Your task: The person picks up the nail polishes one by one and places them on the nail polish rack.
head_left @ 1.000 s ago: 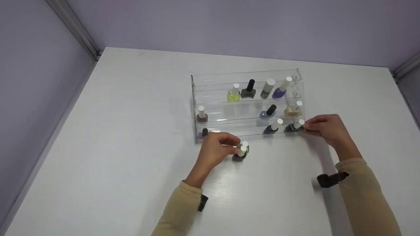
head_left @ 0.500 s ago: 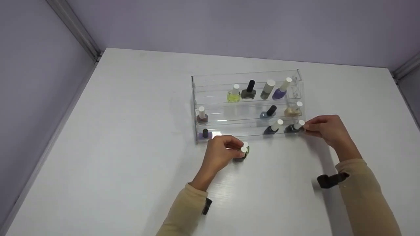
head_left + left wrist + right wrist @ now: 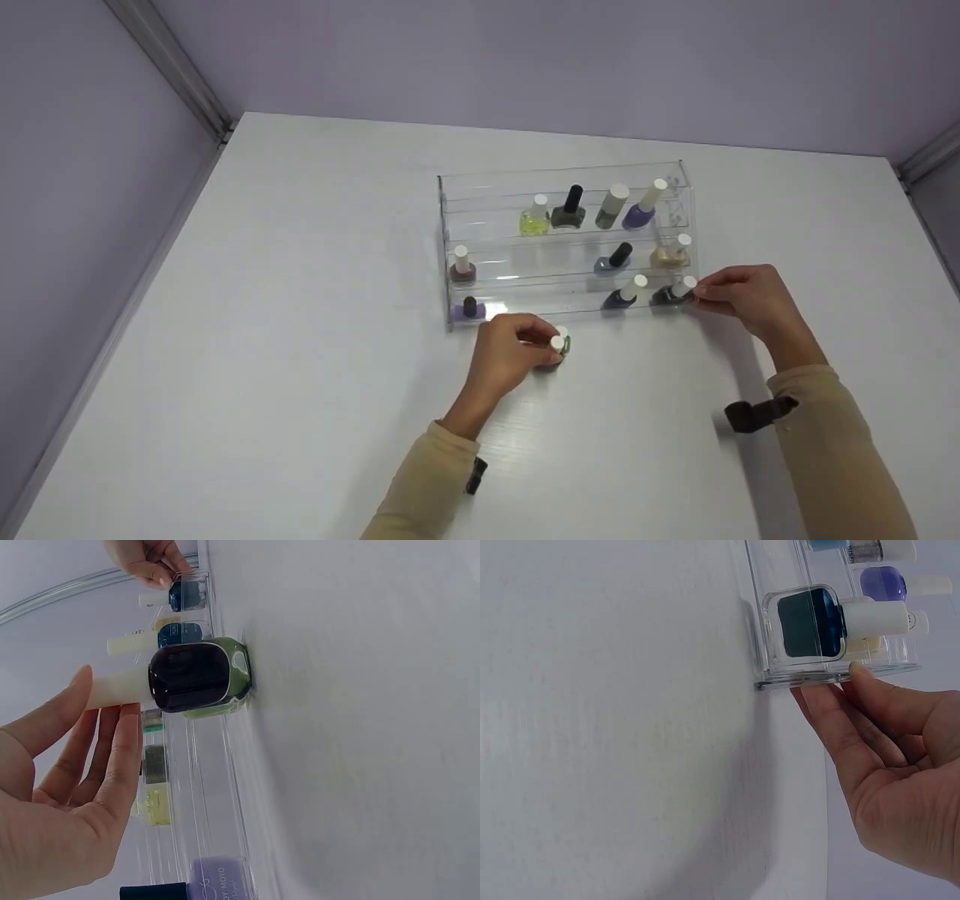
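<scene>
Bottles are what I have in front of me. My left hand [image 3: 510, 352] curls its fingers [image 3: 120, 757] round the white cap of a dark bottle [image 3: 189, 678] on the table [image 3: 300, 300], just in front of the clear rack [image 3: 450, 225], with a green bottle [image 3: 232, 682] touching behind it. My right hand [image 3: 742, 296] rests nearly straight fingers against the rack's right end, beside a teal bottle [image 3: 808, 621]. I judge the dark bottle small, light, glass and smooth, so it may slip and tip easily; the cap, or better the body low down, gives the surest hold.
</scene>
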{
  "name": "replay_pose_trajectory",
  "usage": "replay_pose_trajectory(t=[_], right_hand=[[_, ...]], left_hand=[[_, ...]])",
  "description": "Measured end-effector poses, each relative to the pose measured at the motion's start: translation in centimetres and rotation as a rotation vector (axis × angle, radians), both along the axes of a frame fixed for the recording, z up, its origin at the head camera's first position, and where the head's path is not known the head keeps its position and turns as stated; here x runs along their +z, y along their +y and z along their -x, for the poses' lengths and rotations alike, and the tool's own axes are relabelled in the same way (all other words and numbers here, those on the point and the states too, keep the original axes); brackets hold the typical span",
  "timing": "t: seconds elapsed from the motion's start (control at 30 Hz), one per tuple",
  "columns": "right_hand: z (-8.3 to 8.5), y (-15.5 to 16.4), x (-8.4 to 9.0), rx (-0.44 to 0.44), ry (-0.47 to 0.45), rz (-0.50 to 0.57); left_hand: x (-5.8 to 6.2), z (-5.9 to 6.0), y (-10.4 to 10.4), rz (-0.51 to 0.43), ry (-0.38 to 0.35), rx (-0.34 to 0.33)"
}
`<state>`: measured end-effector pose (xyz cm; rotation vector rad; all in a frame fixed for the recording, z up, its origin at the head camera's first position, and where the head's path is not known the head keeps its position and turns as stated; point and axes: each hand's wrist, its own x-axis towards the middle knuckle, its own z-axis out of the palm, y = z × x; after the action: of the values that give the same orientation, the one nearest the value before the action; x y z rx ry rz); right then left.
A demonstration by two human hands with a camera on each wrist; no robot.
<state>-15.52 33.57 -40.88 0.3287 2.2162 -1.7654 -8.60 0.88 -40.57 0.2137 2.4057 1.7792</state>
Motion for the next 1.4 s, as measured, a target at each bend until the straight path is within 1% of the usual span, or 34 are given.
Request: replay_pose_trajectory(t=[0.33, 0.47, 0.67, 0.77, 0.9, 1.1, 1.3, 1.4], right_hand=[[-0.1, 0.1, -0.1, 0.002, -0.008, 0.009], [0.0, 0.2, -0.2, -0.001, -0.004, 0.012], [0.0, 0.2, -0.2, 0.007, 0.007, -0.034], [0.0, 0.2, -0.2, 0.016, 0.01, -0.059], [-0.1, 0.2, -0.1, 0.017, 0.011, -0.07], [-0.1, 0.2, -0.1, 0.007, 0.001, -0.067], [0.0, 0.1, -0.1, 0.004, 0.001, -0.047], [0.0, 0.2, -0.1, 0.004, -0.003, -0.051]], left_hand=[[0.1, -0.1, 0.1, 0.021, 0.007, 0.026], [0.1, -0.1, -0.1, 0.012, 0.005, 0.039], [0.7, 0.2, -0.7, 0.011, -0.004, 0.066], [1.0, 0.3, -1.0, 0.016, -0.021, 0.084], [1.3, 0.6, -1.3, -0.005, -0.03, 0.106], [1.6, 0.8, -1.6, -0.029, -0.01, 0.13], [1.7, 1.1, -1.7, -0.016, 0.009, 0.158], [1.8, 1.3, -1.6, -0.008, 0.006, 0.167]])
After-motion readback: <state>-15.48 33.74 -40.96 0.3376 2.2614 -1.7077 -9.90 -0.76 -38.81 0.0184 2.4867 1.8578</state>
